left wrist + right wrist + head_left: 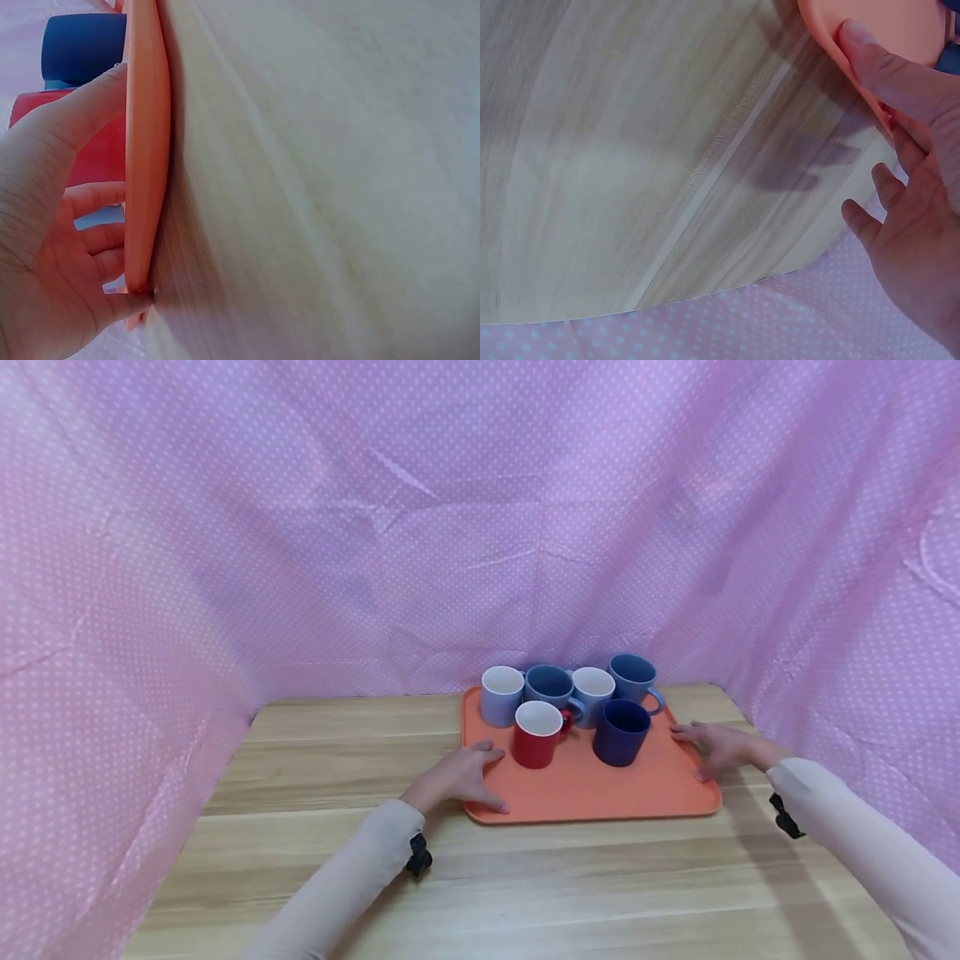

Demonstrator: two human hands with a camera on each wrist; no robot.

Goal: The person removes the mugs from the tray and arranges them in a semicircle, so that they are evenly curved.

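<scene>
As six mugs point(590, 710) stand on an orange tray point(592, 797), the left hand point(459, 777) spreads its grip wide across one side; the right hand point(722, 749) pinches the other.

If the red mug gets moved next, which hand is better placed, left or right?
Probably the left hand: it is beside the red mug, though the handle points away. The right hand is at the opposite edge of the orange tray, with the dark blue mug between.
</scene>
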